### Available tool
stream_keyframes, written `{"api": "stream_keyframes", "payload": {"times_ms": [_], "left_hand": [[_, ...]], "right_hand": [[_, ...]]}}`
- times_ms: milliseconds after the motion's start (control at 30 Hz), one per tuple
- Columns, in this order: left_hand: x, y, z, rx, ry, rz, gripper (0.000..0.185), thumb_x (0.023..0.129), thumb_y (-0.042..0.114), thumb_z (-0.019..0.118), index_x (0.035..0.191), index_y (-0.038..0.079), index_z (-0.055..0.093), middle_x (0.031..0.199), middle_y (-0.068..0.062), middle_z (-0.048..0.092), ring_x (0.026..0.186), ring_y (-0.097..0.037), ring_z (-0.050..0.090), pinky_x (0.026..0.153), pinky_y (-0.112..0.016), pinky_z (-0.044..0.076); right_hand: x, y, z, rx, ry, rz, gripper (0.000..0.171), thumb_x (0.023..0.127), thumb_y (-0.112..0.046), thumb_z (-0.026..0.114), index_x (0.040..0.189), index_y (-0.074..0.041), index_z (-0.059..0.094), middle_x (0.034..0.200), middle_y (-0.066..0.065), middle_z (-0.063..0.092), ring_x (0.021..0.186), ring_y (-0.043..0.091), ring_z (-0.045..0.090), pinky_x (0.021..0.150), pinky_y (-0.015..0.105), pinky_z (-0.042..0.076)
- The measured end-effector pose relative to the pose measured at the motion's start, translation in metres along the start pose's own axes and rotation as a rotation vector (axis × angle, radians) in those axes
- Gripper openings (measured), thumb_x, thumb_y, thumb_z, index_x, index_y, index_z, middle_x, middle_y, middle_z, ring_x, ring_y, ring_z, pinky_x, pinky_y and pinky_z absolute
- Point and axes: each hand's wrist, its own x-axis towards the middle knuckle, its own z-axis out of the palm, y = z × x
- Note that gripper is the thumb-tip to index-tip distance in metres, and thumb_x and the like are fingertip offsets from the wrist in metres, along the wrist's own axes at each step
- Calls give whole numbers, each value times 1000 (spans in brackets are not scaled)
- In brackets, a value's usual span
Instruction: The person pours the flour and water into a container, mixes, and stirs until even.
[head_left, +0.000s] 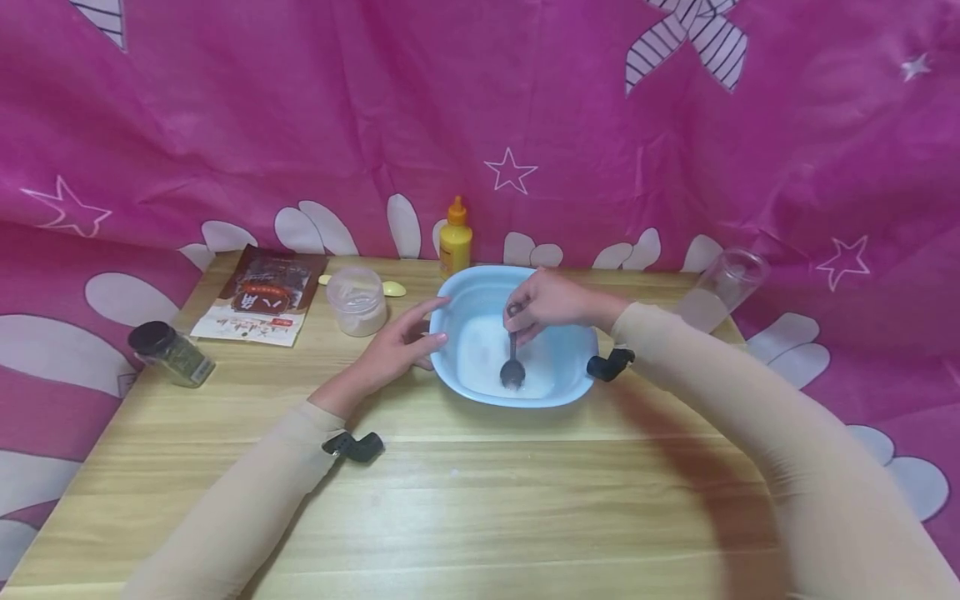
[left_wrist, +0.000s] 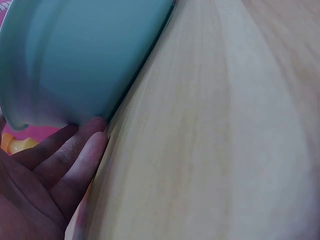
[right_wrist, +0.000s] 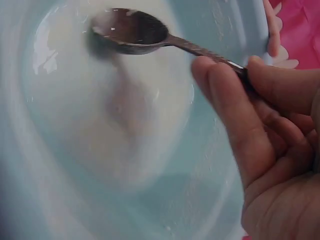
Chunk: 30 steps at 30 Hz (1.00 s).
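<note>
A light blue plastic basin (head_left: 517, 402) with milky white liquid (head_left: 480, 358) in it stands on the table. My right hand (head_left: 547, 302) pinches the handle of a dark metal spoon (head_left: 512, 373) between thumb and fingers. In the right wrist view the spoon's bowl (right_wrist: 132, 31) is at the liquid's surface, looking wet. My left hand (head_left: 393, 350) rests against the basin's left side, thumb and index finger spread at the rim. Seen from the left wrist, its fairly straight fingers (left_wrist: 75, 165) touch the basin's outer wall (left_wrist: 85, 55) low down.
Left of the basin are a clear tub (head_left: 357, 302) of pale powder, a yellow spoon (head_left: 393, 288), a brown and white packet (head_left: 262, 296) and a dark-lidded jar (head_left: 172, 354). A yellow bottle (head_left: 455, 242) stands behind it. A clear cylindrical container (head_left: 723, 287) is at right.
</note>
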Motion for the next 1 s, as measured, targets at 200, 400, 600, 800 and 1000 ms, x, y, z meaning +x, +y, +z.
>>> {"api": "stream_keyframes", "payload": {"times_ms": [200,400,600,800,1000], "left_hand": [[0,-2,0,-8,-2,-7,64,111,18,70,170,24,47,154,-28,58,124,-46,72,82,-53,71],[0,-2,0,-18,-1,-5,64,111,18,70,170,25,47,152,-29,60,121,-45,73,81,-52,71],[1,-3,-1,-17,-1,-1,64,111,18,70,170,24,47,154,-29,59,124,-47,72,81,-51,71],[1,-2,-1,-15,-9,2,64,111,19,70,170,24,47,156,-28,57,126,-48,70,81,-51,71],[1,-2,-1,-16,-9,1,64,111,20,70,170,25,47,154,-28,59,124,-48,71,82,-52,71]], "right_hand": [[6,2,3,-3,202,1,12,105,-7,77,109,4,80,100,13,79,90,22,84,86,34,70],[2,2,0,-63,172,-4,13,104,-5,76,110,6,79,96,13,78,85,22,83,82,33,70],[7,1,9,27,147,-43,15,104,-6,78,113,7,80,102,15,79,90,24,84,87,38,70],[6,1,5,-57,261,12,10,104,-6,78,108,2,82,96,11,79,86,20,83,82,31,69],[6,-2,9,29,108,-23,18,104,-6,78,116,7,80,104,15,79,92,25,84,88,36,70]]}}
